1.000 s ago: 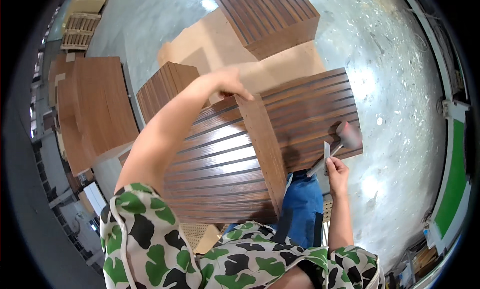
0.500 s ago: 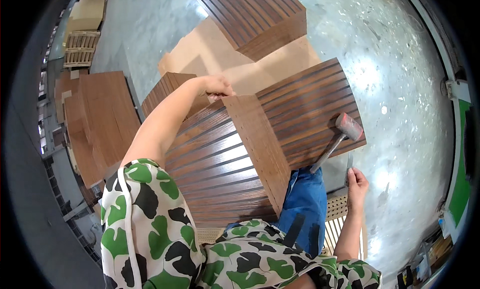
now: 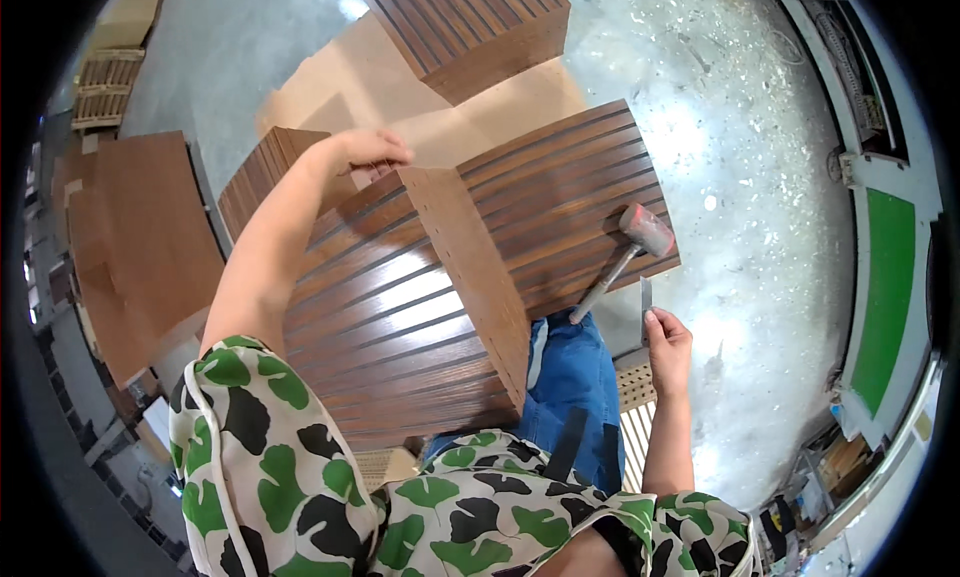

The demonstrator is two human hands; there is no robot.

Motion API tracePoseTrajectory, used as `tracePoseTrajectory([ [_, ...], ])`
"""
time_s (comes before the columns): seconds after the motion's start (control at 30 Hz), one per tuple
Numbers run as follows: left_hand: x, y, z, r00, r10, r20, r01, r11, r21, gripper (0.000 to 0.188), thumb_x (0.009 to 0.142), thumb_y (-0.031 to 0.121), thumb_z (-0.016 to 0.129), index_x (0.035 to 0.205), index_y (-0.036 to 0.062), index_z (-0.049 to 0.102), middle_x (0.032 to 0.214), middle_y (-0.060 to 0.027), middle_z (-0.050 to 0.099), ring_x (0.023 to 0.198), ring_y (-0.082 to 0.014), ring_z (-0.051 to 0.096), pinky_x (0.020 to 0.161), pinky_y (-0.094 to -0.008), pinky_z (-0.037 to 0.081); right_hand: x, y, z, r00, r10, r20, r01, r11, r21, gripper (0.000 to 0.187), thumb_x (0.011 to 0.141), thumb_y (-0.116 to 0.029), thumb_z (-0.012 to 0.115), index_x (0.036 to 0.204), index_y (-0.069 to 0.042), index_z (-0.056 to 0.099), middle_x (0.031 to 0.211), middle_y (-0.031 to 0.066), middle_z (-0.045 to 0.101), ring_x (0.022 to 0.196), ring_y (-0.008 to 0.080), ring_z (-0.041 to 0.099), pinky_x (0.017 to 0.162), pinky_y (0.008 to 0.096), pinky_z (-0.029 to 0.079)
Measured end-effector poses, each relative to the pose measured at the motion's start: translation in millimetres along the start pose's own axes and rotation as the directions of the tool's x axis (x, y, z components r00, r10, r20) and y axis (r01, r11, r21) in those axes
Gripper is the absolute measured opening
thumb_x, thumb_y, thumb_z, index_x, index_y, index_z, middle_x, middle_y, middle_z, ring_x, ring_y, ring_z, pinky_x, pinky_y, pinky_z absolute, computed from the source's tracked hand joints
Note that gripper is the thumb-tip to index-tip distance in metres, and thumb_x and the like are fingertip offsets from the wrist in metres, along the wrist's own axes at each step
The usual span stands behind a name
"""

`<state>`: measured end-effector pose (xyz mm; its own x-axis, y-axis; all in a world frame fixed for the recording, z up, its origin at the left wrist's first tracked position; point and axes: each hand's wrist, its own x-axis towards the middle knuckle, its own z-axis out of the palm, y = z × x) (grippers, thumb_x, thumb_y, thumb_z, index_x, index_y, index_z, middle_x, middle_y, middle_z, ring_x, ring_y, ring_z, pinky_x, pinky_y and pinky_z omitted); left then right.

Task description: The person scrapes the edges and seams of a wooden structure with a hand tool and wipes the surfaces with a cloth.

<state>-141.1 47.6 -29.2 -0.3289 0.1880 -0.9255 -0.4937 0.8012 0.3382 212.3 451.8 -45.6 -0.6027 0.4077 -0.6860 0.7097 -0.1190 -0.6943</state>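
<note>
Head view: left hand (image 3: 365, 149) fingers grip slatted panel (image 3: 400, 317); right hand (image 3: 668, 339) pinches chisel (image 3: 645, 295).

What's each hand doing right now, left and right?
Left hand: curled over the top edge of the slatted wooden panel, gripping it.
Right hand: closed on a thin metal blade, beside the hammer.

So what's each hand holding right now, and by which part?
Left hand grips the slatted wood panel at its far top edge. Right hand pinches a thin metal blade by its lower end.
</note>
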Motion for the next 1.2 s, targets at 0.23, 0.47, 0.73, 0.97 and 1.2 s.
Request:
tracePoseTrajectory([
  [0.23,-77.9,-48.5,45.9,0.668,0.410,-0.621,-0.140,0.889,0.436,0.047,0.096,0.043,0.052,0.099,-0.0010,0.068,0.092,-0.0144,0.068,0.081,-0.0316,0.064,0.079,-0.0408,0.050,3.2,1.5,-16.1,0.996,-0.005,0.093,0.009,0.999,-0.043,0.021,0.090,-0.015,0.068,0.098,0.004,0.069,0.076,-0.0016,0.063,0.067,0.0056,0.053,0.061,0.0213,0.044],
  [0.47,-77.3,-93.1,115.7,0.107,0.606,-0.788,0.077,0.785,0.615,0.042,0.095,0.040,0.052,0.117,0.0049,0.060,0.115,-0.0148,0.060,0.109,-0.0309,0.054,0.097,-0.0450,0.036,53.3,-31.8,31.3,0.911,-0.016,0.412,0.104,0.976,-0.191,0.018,0.090,-0.015,0.066,0.095,0.001,0.070,0.079,-0.0001,0.064,0.066,0.0063,0.054,0.059,0.0232,0.044],
  [0.73,-82.6,-97.4,118.9,0.110,0.524,-0.845,0.061,0.845,0.532,0.039,0.097,0.042,0.048,0.106,0.0070,0.063,0.100,-0.0090,0.063,0.102,-0.0259,0.056,0.096,-0.0394,0.034,109.5,-77.4,20.7,0.813,0.086,0.576,-0.074,0.996,-0.044,0.018,0.091,-0.012,0.066,0.101,0.003,0.069,0.082,0.0029,0.067,0.065,0.0080,0.056,0.059,0.0225,0.046],
  [0.97,-77.0,-95.4,125.1,0.143,0.462,-0.875,0.025,0.882,0.470,0.039,0.098,0.041,0.045,0.105,0.0080,0.064,0.101,-0.0088,0.062,0.105,-0.0266,0.055,0.100,-0.0399,0.031,126.2,-43.8,42.8,0.795,0.161,0.585,-0.090,0.985,-0.149,0.014,0.089,-0.010,0.067,0.097,0.001,0.070,0.081,0.0004,0.067,0.063,0.0061,0.053,0.056,0.0214,0.043],
  [1.2,-77.2,-92.1,121.4,0.152,0.472,-0.868,0.041,0.875,0.483,0.038,0.098,0.041,0.046,0.104,0.0082,0.064,0.104,-0.0097,0.062,0.105,-0.0286,0.054,0.099,-0.0427,0.033,103.9,-35.6,89.8,0.762,0.210,0.612,-0.104,0.973,-0.205,0.012,0.089,-0.011,0.066,0.098,-0.002,0.065,0.076,-0.0009,0.063,0.061,0.0066,0.054,0.056,0.0209,0.044],
])
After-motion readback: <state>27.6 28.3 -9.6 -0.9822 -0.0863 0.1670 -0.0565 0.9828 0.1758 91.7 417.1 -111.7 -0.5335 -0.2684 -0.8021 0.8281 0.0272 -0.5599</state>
